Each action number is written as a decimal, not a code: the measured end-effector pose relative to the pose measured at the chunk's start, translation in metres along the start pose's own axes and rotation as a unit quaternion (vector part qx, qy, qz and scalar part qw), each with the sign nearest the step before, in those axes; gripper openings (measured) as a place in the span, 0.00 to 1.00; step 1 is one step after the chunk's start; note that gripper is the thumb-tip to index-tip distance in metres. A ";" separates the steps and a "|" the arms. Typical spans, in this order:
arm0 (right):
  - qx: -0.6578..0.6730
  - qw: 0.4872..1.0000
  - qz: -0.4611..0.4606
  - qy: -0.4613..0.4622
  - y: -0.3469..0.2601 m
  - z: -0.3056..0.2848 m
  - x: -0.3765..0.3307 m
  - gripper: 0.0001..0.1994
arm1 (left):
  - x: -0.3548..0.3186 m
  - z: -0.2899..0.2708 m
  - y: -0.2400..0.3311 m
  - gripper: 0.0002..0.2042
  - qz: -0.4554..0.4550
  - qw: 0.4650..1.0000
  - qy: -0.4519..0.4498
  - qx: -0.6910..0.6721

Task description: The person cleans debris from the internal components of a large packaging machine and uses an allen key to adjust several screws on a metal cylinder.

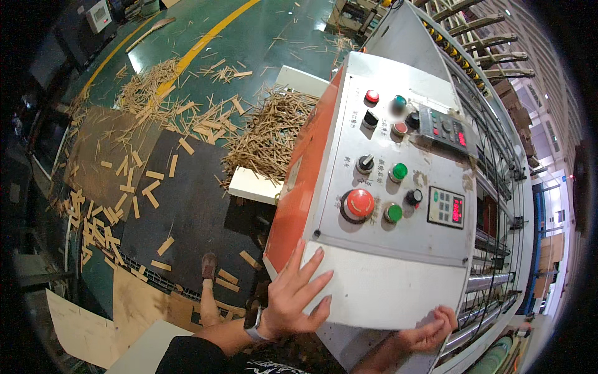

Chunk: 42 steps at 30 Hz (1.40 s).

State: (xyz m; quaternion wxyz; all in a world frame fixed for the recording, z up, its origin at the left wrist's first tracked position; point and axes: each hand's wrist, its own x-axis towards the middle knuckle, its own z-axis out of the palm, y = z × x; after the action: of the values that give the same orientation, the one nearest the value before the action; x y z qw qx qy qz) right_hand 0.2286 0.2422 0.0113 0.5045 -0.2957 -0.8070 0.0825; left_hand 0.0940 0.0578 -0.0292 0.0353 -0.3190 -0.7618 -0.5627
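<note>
The left hand lies flat with fingers spread on the near edge of the control panel, a smooth pale-grey metal box with an orange side. At about four o'clock from it, the right hand curls its fingers over the panel's lower rim, gripping it. Farther up, at twelve o'clock, sits a round red mushroom button, then green buttons and small displays. At ten o'clock, thin wood splinters litter the dark floor.
</note>
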 end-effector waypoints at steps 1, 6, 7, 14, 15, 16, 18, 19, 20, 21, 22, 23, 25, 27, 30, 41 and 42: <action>-0.005 1.000 0.005 -0.003 0.001 0.000 -0.001 0.10 | -0.001 0.001 -0.001 0.16 0.009 1.000 0.009 0.002; 0.003 0.999 -0.028 -0.017 0.002 0.004 -0.004 0.08 | -0.002 0.007 -0.010 0.15 0.045 0.998 0.043 -0.004; 0.006 1.000 -0.015 -0.015 0.000 0.005 -0.004 0.08 | -0.002 0.008 -0.012 0.15 0.056 0.997 0.046 -0.004; -0.061 0.994 -0.086 -0.040 -0.002 0.012 0.005 0.07 | 0.001 0.017 -0.029 0.14 0.121 0.988 0.093 0.016; -0.060 0.992 -0.101 -0.037 -0.003 0.015 0.006 0.07 | 0.001 0.017 -0.030 0.13 0.117 0.988 0.099 0.016; -0.059 0.991 -0.116 -0.033 -0.002 0.017 0.007 0.07 | 0.002 0.018 -0.031 0.13 0.119 0.987 0.108 0.019; -0.080 0.987 -0.136 -0.027 0.001 0.019 0.005 0.07 | 0.003 0.020 -0.035 0.13 0.119 0.987 0.109 0.018; -0.087 0.986 -0.141 -0.023 0.001 0.020 0.003 0.06 | 0.002 0.022 -0.038 0.13 0.120 0.986 0.114 0.013; -0.092 0.985 -0.146 -0.019 0.001 0.022 0.002 0.06 | 0.002 0.023 -0.041 0.13 0.122 0.985 0.120 0.009; -0.103 0.984 -0.142 -0.014 0.002 0.026 0.000 0.06 | 0.001 0.023 -0.044 0.13 0.122 0.985 0.126 0.006; -0.103 0.984 -0.145 -0.007 0.001 0.028 -0.001 0.06 | 0.001 0.022 -0.046 0.13 0.123 0.984 0.127 0.007; -0.102 0.984 -0.148 0.000 0.000 0.029 -0.001 0.05 | 0.002 0.022 -0.048 0.13 0.124 0.984 0.128 0.007; -0.094 0.984 -0.153 0.005 0.004 0.032 -0.004 0.05 | 0.000 0.021 -0.048 0.12 0.121 0.984 0.134 0.004; -0.109 0.982 -0.152 0.012 0.009 0.035 -0.009 0.05 | -0.001 0.025 -0.053 0.12 0.118 0.982 0.147 -0.016; -0.127 0.977 -0.166 0.030 0.015 0.029 -0.009 0.05 | -0.001 0.038 -0.057 0.12 0.112 0.983 0.143 -0.031; 0.062 0.987 -0.136 -0.054 -0.006 0.000 -0.092 0.15 | -0.037 -0.002 -0.032 0.20 0.157 0.958 -0.115 0.212; 0.126 0.983 -0.121 -0.055 -0.035 -0.031 -0.135 0.12 | -0.069 -0.021 -0.030 0.18 0.210 0.943 -0.096 0.240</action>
State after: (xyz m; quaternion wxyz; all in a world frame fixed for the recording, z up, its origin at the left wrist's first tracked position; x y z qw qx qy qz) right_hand 0.2843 0.1330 -0.0623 0.4988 -0.1254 -0.8465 0.1378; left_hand 0.1268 0.0038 -0.0749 0.1549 -0.5058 -0.7899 -0.3102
